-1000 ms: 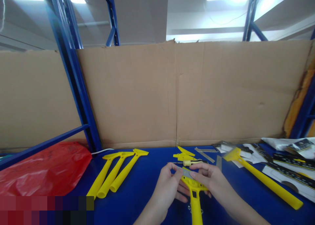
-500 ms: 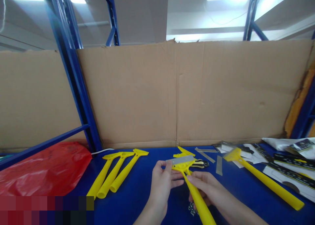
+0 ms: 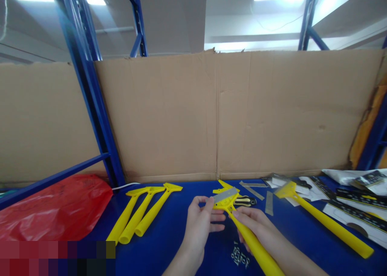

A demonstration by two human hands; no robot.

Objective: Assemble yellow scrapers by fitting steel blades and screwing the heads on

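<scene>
The person's left hand [image 3: 198,223] and right hand [image 3: 255,223] are showing bare — slender, tapering fingers [image 3: 217,227], slim wrists [image 3: 273,239] — and both forearms [image 3: 296,258] are likewise appearing uncovered, gently widening until the view's lower edge is cutting them off.

- Five yellow handles: three left handles [image 3: 157,211], one held handle [image 3: 252,241] and one right handle [image 3: 332,224].
- Four metal blades: three loose blades [image 3: 269,203] at the far side, one fitted blade [image 3: 225,194] on the held handle.
- Two hands: one left hand [image 3: 198,221], one right hand [image 3: 255,227].
- One screwdriver [image 3: 247,201], partly hidden.
- One red bag [image 3: 60,207], left.
- Small metal parts [image 3: 240,257], near: several, overlapping, not exactly countable.
</scene>
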